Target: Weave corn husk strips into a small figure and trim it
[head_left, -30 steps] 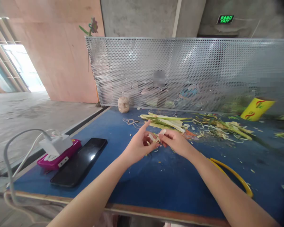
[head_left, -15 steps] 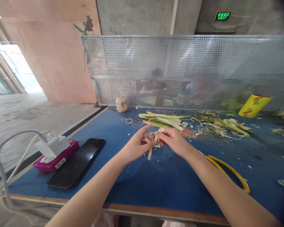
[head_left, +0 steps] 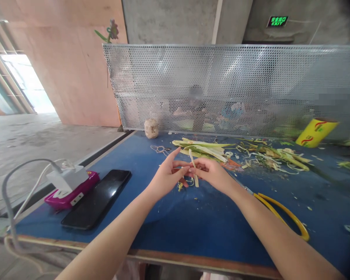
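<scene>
My left hand [head_left: 167, 173] and my right hand [head_left: 212, 174] meet over the middle of the blue table. A narrow, pale plant strip [head_left: 196, 179] stands between their fingertips, one end up and the other pointing down. My right thumb and fingers pinch it. My left thumb and middle fingers close against the same spot, while the left index finger stretches upward. Beneath the fingers lie small pale and green scraps [head_left: 180, 186], partly hidden. Just behind my hands is a bundle of long pale-green leaves [head_left: 202, 146].
Yellow-handled scissors or shears [head_left: 294, 219] lie partly under my right forearm. A black phone [head_left: 96, 200] and a magenta power strip [head_left: 71, 194] with a white charger sit left. Twine [head_left: 160, 149], a twine ball [head_left: 151, 128], plant trimmings [head_left: 275, 157] and a yellow roll [head_left: 316, 133] line the perforated metal screen [head_left: 169, 85].
The pale strip has turned more upright between my fingertips. My hands have come closer together, the left fingers now meeting the right ones. The view has shifted slightly.
</scene>
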A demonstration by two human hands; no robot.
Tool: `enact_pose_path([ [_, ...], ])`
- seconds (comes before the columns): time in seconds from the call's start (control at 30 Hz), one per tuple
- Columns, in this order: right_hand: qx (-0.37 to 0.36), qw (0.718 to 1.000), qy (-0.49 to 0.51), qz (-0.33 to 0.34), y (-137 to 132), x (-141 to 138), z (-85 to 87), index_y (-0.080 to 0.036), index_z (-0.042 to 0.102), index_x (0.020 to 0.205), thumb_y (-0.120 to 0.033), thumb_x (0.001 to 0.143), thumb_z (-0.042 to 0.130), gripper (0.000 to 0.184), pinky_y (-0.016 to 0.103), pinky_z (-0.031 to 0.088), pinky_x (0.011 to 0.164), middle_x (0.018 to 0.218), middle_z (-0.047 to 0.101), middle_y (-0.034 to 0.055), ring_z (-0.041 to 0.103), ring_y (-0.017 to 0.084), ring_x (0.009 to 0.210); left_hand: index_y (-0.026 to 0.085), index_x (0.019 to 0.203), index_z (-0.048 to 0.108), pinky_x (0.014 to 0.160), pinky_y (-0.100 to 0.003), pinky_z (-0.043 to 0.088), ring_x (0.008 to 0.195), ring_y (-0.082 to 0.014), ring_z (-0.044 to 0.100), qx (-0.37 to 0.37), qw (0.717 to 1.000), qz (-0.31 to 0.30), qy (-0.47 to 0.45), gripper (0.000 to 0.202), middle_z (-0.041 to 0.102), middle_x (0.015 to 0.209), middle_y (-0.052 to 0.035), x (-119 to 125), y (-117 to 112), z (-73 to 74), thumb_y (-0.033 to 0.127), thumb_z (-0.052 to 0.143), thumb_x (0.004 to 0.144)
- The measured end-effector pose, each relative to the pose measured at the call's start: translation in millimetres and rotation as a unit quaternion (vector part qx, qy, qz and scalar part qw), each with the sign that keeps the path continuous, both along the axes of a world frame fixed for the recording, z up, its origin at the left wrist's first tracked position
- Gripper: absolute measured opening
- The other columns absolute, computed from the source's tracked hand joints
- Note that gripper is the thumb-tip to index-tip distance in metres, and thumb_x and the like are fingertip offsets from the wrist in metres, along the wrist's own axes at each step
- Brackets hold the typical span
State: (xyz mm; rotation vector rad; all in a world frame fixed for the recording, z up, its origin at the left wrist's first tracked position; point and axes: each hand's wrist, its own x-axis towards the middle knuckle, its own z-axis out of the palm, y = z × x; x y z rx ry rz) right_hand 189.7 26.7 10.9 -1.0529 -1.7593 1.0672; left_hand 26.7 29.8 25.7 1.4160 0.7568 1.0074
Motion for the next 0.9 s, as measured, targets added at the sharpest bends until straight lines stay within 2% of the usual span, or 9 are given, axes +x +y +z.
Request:
enact_pose_path([
  [0.13, 0.001, 0.999, -0.043, -0.009, -0.3, 0.3, 1.5, -0.019, 0.063, 0.080, -0.040, 0.077, 0.057, 0.023, 0.025, 0.037, 0.053, 0.070, 0.062, 0.0016, 0.054, 0.014, 0.060, 0.016, 0.135, 0.020, 0.051, -0.027, 0.052, 0.064, -0.0132, 0.059, 0.044, 0.998, 0.003, 0.035, 0.074, 0.060, 0.083, -0.0046, -1.0, 2.2, -3.7, 0.013, 0.058, 0.072],
  [0.23, 0.007, 0.998, -0.058, -0.027, 0.2, 0.4, 0.6, -0.018, 0.064, 0.077, -0.039, 0.075, 0.059, 0.022, 0.025, 0.038, 0.054, 0.069, 0.062, 0.0020, 0.054, 0.014, 0.060, 0.018, 0.136, 0.021, 0.051, -0.024, 0.051, 0.064, -0.0127, 0.058, 0.083, 0.994, 0.017, 0.075, 0.075, 0.059, 0.078, -0.0019, -1.8, 4.6, -8.0, 0.011, 0.058, 0.071],
  [0.4, 0.018, 0.994, -0.097, -0.047, 2.1, 1.7, -5.2, -0.017, 0.057, 0.067, -0.037, 0.073, 0.059, 0.021, 0.023, 0.032, 0.048, 0.058, 0.053, -0.0013, 0.045, 0.011, 0.051, 0.022, 0.137, 0.021, 0.056, -0.025, 0.049, 0.063, -0.0115, 0.057, 0.159, 0.974, 0.035, 0.160, 0.078, 0.060, 0.074, 0.0007, -4.6, 7.0, -12.5, 0.008, 0.056, 0.069],
  [0.57, 0.032, 0.995, -0.089, -0.033, 0.5, 1.1, -5.3, -0.018, 0.049, 0.066, -0.037, 0.074, 0.057, 0.022, 0.022, 0.030, 0.047, 0.056, 0.047, -0.0035, 0.041, 0.009, 0.050, 0.018, 0.138, 0.018, 0.060, -0.027, 0.048, 0.059, -0.0117, 0.057, 0.138, 0.977, 0.056, 0.153, 0.081, 0.060, 0.070, 0.0018, -7.3, 8.8, -11.1, 0.007, 0.056, 0.068],
  [0.77, 0.017, 0.996, -0.084, -0.031, 0.9, 2.7, -2.5, -0.019, 0.048, 0.064, -0.042, 0.075, 0.058, 0.027, 0.022, 0.027, 0.045, 0.052, 0.043, -0.0051, 0.038, 0.008, 0.047, 0.013, 0.138, 0.017, 0.068, -0.033, 0.049, 0.068, -0.0159, 0.061, 0.126, 0.978, 0.070, 0.151, 0.085, 0.062, 0.070, 0.0000, -12.5, 11.4, -1.9, 0.009, 0.061, 0.066],
  [0.83, -0.011, 0.998, -0.058, -0.031, 2.8, 4.2, -3.8, -0.019, 0.050, 0.067, -0.044, 0.074, 0.058, 0.028, 0.022, 0.030, 0.045, 0.051, 0.044, -0.0051, 0.040, 0.009, 0.046, 0.015, 0.139, 0.010, 0.069, -0.033, 0.049, 0.069, -0.0162, 0.061, 0.140, 0.976, 0.072, 0.150, 0.088, 0.064, 0.074, -0.0020, -12.3, 10.7, -1.4, 0.011, 0.061, 0.068],
  [0.9, -0.043, 0.999, -0.001, -0.021, 4.9, 5.5, -5.4, -0.018, 0.051, 0.069, -0.047, 0.075, 0.058, 0.029, 0.023, 0.034, 0.046, 0.052, 0.047, -0.0046, 0.043, 0.009, 0.046, 0.017, 0.140, 0.003, 0.068, -0.033, 0.049, 0.073, -0.0163, 0.061, 0.148, 0.977, 0.075, 0.137, 0.092, 0.064, 0.088, -0.0068, -10.5, 9.0, -2.8, 0.016, 0.062, 0.070],
])
